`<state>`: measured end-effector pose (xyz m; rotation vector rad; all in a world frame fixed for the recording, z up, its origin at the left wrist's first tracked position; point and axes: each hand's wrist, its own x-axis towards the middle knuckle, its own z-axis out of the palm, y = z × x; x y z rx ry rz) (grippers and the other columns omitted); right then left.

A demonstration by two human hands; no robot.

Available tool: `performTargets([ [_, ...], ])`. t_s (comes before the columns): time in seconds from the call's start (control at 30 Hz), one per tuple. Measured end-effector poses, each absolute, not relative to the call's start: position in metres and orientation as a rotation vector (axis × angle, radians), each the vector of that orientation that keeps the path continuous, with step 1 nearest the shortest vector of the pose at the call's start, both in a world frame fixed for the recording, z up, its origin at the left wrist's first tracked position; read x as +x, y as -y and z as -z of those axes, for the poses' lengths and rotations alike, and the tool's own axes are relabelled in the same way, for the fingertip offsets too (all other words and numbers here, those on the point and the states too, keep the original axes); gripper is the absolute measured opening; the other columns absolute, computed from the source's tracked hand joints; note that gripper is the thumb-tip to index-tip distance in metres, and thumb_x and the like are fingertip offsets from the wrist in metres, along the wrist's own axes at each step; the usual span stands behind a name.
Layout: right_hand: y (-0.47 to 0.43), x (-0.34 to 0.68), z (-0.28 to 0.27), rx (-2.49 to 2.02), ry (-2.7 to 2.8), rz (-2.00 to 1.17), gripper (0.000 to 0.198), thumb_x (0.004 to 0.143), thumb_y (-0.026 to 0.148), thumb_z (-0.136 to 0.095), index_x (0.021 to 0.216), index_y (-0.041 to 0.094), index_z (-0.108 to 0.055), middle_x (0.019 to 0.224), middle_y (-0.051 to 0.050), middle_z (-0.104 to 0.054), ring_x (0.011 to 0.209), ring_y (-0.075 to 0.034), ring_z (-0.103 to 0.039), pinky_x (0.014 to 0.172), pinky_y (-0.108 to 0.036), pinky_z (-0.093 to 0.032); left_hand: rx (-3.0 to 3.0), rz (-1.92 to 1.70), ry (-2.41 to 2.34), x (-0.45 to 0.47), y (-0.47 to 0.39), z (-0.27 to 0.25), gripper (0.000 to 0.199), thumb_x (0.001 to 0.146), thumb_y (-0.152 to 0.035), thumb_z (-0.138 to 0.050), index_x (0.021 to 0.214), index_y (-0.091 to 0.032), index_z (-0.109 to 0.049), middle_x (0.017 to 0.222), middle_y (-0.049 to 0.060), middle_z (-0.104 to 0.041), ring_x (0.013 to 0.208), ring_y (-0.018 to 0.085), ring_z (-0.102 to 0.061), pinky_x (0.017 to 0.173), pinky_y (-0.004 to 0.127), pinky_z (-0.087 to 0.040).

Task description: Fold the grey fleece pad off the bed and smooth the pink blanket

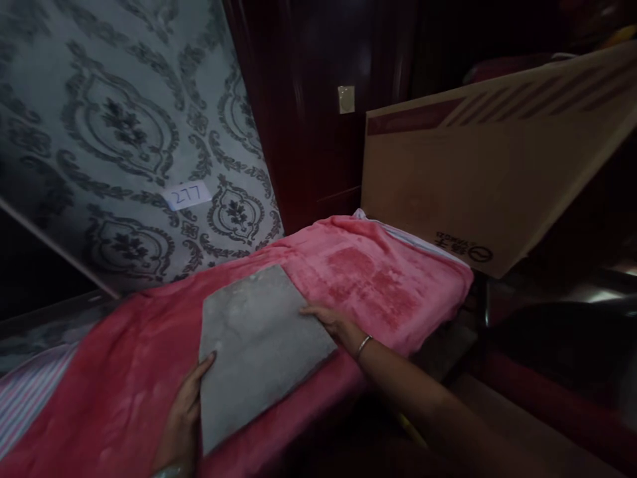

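A flat grey slab, like a floor tile (259, 345), lies over a red plush blanket (134, 372), tilted in my view. My left hand (186, 401) grips its left edge, thumb on the top face and the other fingers hidden beneath or behind the edge. At the opposite edge, my right hand (338, 325) holds on with the thumb over the upper face; its remaining fingers are mostly out of sight. Whether the slab rests fully on the blanket or is slightly raised, I cannot tell.
A large cardboard box (438, 179) leans behind the bed's right end. Patterned wallpaper (124, 126) bears a paper label (188, 195) reading 277. A dark red wooden panel (308, 133) with a wall plate (346, 99) stands at the back. Striped cloth (34, 392) shows at lower left.
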<state>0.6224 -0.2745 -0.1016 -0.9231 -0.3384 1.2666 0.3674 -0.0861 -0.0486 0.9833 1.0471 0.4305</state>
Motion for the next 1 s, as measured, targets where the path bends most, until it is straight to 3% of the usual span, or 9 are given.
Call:
performTargets([
  [0.17, 0.273, 0.624, 0.109, -0.997, 0.219, -1.303, 0.027, 0.079, 0.023, -0.073, 0.103, 0.011, -0.071, 0.082, -0.007, -0.076, 0.071, -0.019, -0.072, 0.088, -0.034, -0.058, 0.898, -0.407, -1.056, 0.369, 0.083, 0.054, 0.037, 0.086, -0.016, -0.068, 0.122, -0.009, -0.072, 0.089, 0.015, -0.08, 0.082, 0.032, -0.079, 0.081, 0.042, -0.066],
  [0.57, 0.283, 0.627, 0.126, -0.988, 0.169, -1.311, 0.041, 0.075, 0.024, -0.078, 0.113, 0.01, -0.071, 0.099, -0.013, -0.079, 0.092, -0.025, -0.077, 0.099, -0.04, -0.057, 0.832, -0.434, -0.99, 0.365, 0.085, 0.073, 0.039, 0.085, -0.021, -0.071, 0.123, -0.011, -0.072, 0.095, 0.015, -0.08, 0.085, 0.031, -0.079, 0.087, 0.044, -0.064],
  [0.83, 0.282, 0.629, 0.136, -0.923, 0.146, -1.279, 0.035, 0.076, 0.025, -0.075, 0.109, 0.012, -0.073, 0.095, -0.011, -0.08, 0.09, -0.025, -0.077, 0.101, -0.041, -0.056, 0.921, -0.484, -1.018, 0.363, 0.081, 0.074, 0.041, 0.085, -0.024, -0.07, 0.125, -0.015, -0.07, 0.102, 0.013, -0.08, 0.107, 0.029, -0.075, 0.1, 0.042, -0.059],
  [1.0, 0.274, 0.629, 0.134, -0.845, 0.201, -1.269, 0.041, 0.074, 0.029, -0.077, 0.111, 0.012, -0.072, 0.098, -0.011, -0.079, 0.096, -0.026, -0.076, 0.108, -0.044, -0.051, 1.037, -0.406, -1.165, 0.361, 0.071, 0.074, 0.052, 0.087, -0.041, -0.071, 0.133, -0.019, -0.065, 0.124, 0.012, -0.074, 0.125, 0.033, -0.066, 0.111, 0.048, -0.052],
])
